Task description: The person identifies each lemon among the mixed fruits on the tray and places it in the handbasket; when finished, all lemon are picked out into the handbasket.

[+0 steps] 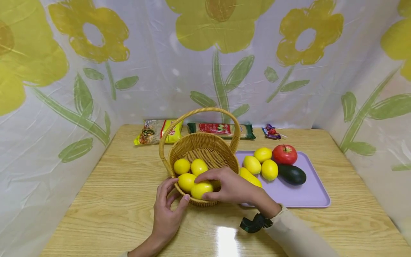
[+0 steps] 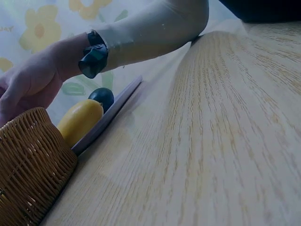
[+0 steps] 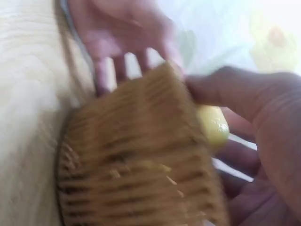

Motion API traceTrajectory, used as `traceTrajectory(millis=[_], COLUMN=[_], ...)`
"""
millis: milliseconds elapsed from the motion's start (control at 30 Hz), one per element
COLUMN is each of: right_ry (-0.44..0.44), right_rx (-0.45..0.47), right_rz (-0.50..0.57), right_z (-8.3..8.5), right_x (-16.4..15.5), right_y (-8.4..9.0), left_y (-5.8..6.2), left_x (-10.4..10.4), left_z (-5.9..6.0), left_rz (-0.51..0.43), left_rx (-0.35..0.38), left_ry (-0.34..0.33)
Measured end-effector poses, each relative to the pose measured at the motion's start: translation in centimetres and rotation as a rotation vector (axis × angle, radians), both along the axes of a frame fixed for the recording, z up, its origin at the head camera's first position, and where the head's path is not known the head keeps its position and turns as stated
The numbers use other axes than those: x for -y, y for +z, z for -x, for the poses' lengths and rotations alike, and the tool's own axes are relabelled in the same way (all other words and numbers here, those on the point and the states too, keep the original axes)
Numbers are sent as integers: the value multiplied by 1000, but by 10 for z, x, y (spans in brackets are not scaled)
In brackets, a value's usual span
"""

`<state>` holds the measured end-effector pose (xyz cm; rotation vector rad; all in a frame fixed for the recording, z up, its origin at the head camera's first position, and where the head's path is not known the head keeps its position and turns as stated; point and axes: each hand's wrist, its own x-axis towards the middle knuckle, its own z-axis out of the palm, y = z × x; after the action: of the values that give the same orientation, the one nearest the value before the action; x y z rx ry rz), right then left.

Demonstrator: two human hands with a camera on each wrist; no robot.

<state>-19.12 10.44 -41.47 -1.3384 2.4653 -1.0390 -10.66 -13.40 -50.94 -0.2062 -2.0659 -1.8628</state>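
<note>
A woven wicker basket [image 1: 224, 151] with a tall handle stands mid-table and holds several lemons [image 1: 181, 166]. My right hand [image 1: 233, 186] reaches over its right side, thumb and fingers around the nearest lemon [image 1: 199, 190], just inside the front rim. In the right wrist view that lemon [image 3: 213, 126] shows between thumb and fingers behind the wicker wall. Against the basket's front left outer side rests my left hand [image 1: 167, 214], thumb and fingers spread and touching near the rim; in the right wrist view its fingers reach nearly straight to the wall.
Right of the basket lies a lilac tray [image 1: 313, 194] with three lemons [image 1: 269, 170], a long yellow fruit [image 1: 250, 177], a red apple-like fruit [image 1: 284, 154] and a dark green avocado [image 1: 292, 175]. Behind are a yellow food bag [image 1: 157, 132], a noodle packet [image 1: 221, 130] and wrapped lollipops [image 1: 272, 132].
</note>
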Motion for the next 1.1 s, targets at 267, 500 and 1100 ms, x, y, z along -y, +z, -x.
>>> traceTrajectory(millis=[267,500,1100], right_ry=[-53,-131,-607], right_rx=[96,225,-5], right_rz=[182,367,119], right_z=[-6,-11,-33], right_x=[-25,-111,-209], right_y=[-2,-13,-36], left_y=[0,1,1], left_x=[0,0,0], left_z=[0,0,0], left_rz=[-9,-11,-3], left_rx=[-10,-13,-25], left_ry=[-2,-5,-4])
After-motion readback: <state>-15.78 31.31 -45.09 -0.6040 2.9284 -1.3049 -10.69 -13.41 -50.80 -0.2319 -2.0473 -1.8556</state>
